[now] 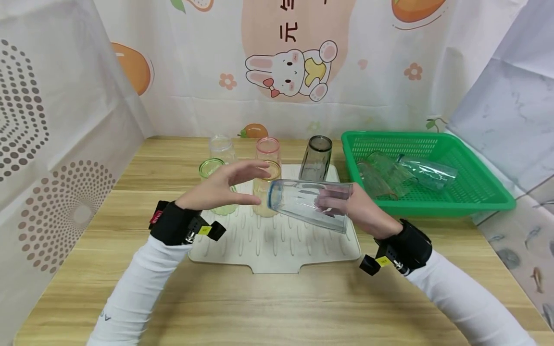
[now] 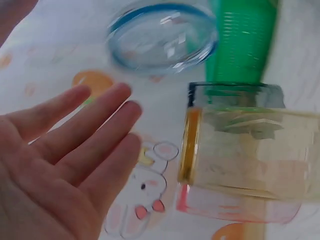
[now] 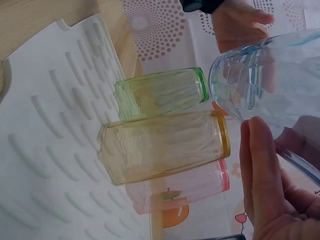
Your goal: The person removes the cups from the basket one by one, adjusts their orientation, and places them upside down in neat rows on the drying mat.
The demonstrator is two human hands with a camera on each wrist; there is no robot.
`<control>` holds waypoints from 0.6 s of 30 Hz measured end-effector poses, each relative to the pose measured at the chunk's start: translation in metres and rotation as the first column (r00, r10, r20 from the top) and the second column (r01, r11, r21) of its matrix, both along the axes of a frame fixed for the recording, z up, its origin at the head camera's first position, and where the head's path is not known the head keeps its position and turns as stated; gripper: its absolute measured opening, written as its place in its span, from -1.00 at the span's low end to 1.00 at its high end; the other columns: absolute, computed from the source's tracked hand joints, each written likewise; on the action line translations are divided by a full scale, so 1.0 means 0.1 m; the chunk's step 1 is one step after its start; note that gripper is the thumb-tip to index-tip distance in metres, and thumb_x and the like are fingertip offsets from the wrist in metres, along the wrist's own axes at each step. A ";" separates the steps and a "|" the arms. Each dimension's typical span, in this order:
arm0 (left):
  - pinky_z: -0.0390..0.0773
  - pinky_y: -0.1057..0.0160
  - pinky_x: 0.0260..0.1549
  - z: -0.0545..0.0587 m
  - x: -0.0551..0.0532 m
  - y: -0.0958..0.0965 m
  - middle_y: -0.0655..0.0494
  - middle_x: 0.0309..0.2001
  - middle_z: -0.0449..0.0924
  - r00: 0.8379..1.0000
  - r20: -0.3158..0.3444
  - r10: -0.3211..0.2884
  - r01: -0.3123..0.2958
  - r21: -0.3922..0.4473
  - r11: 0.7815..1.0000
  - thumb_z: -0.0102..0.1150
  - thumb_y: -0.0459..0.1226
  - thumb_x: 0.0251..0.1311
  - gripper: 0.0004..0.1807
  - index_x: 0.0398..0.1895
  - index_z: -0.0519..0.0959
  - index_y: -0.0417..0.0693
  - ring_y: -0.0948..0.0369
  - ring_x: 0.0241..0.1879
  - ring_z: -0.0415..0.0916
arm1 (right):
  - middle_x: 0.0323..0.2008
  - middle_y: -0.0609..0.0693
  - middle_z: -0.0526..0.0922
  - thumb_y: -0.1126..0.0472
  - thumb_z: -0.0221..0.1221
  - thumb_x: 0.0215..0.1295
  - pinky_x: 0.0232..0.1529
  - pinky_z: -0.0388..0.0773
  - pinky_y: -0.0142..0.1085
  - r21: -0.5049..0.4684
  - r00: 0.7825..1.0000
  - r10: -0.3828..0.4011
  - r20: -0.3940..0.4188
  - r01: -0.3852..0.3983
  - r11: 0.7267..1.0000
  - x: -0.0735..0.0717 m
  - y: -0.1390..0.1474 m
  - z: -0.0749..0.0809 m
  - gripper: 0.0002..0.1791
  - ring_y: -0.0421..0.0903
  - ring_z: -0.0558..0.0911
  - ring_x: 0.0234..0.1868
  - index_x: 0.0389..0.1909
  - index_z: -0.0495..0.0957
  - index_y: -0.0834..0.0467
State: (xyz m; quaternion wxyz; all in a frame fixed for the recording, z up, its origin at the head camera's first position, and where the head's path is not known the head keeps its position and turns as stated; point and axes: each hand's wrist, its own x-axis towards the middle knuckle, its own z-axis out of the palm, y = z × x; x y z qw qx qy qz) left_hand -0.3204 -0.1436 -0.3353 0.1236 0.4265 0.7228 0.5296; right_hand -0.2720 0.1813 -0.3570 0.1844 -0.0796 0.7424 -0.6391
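"Blue-tinted glass tumbler [image 1: 298, 199], tapered: where?"

"Over the ridged white tray [image 1: 277, 245], right hand [image 1: 367, 209] fingers clamped on it; left hand [image 1: 220, 187], thumb and fingers apart."

"Writing?"

"Sideways 元 [image 1: 288, 31], far curtain [image 1: 190, 62]."

Tray [image 1: 277, 250] mid-table [image 1: 268, 312], basket [image 1: 437, 208] right of it, more glasses [image 1: 428, 174] lying inside. Front-left glass [image 1: 225, 210] and front-middle glass [image 1: 262, 209] stand on tray, side by side. Back-left glass [image 1: 222, 145] behind the first, back-middle glass [image 1: 268, 149] behind the second; bases hidden. Back-right glass [image 1: 316, 161] at tray's rear right, near basket. Held glass [image 1: 298, 199] sideways above tray: right hand [image 1: 368, 211] at its right end, left hand [image 1: 222, 185] just off its left. Curtain [image 1: 195, 115] behind everything.
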 end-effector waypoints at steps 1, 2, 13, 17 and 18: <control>0.30 0.06 0.24 -0.03 0.00 -0.04 -0.24 0.22 0.41 0.998 0.061 -0.013 0.010 0.044 0.999 0.34 -0.38 0.14 -0.29 0.36 0.27 -0.24 0.02 0.27 0.33 | -0.02 0.19 0.60 0.07 0.29 0.26 0.08 0.51 -0.17 -0.005 1.000 -0.011 0.001 0.011 1.000 0.01 0.02 -0.02 -0.34 -0.04 0.62 0.00 0.22 0.36 0.42; 0.33 0.09 0.23 -0.07 0.00 -0.07 -0.25 0.23 0.41 0.994 0.108 -0.019 0.010 0.080 0.997 0.31 -0.37 0.18 -0.32 0.36 0.27 -0.25 0.00 0.27 0.32 | -0.04 0.15 0.62 0.08 0.28 0.26 0.08 0.51 -0.18 -0.011 1.000 -0.022 -0.001 0.022 1.000 0.02 0.04 -0.04 -0.34 -0.06 0.62 -0.02 0.23 0.35 0.42; 0.22 0.09 0.29 -0.71 0.15 0.04 -0.13 0.21 0.46 0.835 0.475 -0.278 -0.092 0.618 0.781 0.16 -0.30 0.33 -0.54 0.24 0.40 -0.28 0.02 0.25 0.36 | -0.17 0.10 0.63 0.12 0.23 0.33 0.01 0.54 -0.17 -0.182 0.994 -0.052 -0.096 0.034 0.983 0.08 0.05 -0.20 -0.73 0.01 0.62 -0.03 -0.10 0.60 0.23; 0.22 0.11 0.28 -0.83 0.19 0.16 -0.13 0.18 0.47 0.780 0.491 -0.388 -0.135 0.737 0.662 0.29 -0.19 0.23 -0.47 0.20 0.45 -0.26 0.03 0.23 0.39 | -0.18 0.08 0.66 0.03 0.25 0.29 -0.04 0.52 -0.26 -0.177 0.993 -0.050 -0.103 0.032 0.984 0.12 -0.04 -0.18 -0.71 -0.01 0.61 0.01 -0.09 0.64 0.11; 0.23 0.12 0.28 -0.85 0.20 0.19 -0.14 0.18 0.47 0.770 0.493 -0.406 -0.150 0.757 0.636 0.32 -0.18 0.20 -0.44 0.20 0.44 -0.27 0.03 0.22 0.39 | -0.16 0.07 0.65 0.02 0.24 0.30 -0.04 0.52 -0.27 -0.186 0.994 -0.048 -0.102 0.028 0.982 0.13 -0.07 -0.18 -0.70 -0.02 0.60 0.01 -0.08 0.63 0.12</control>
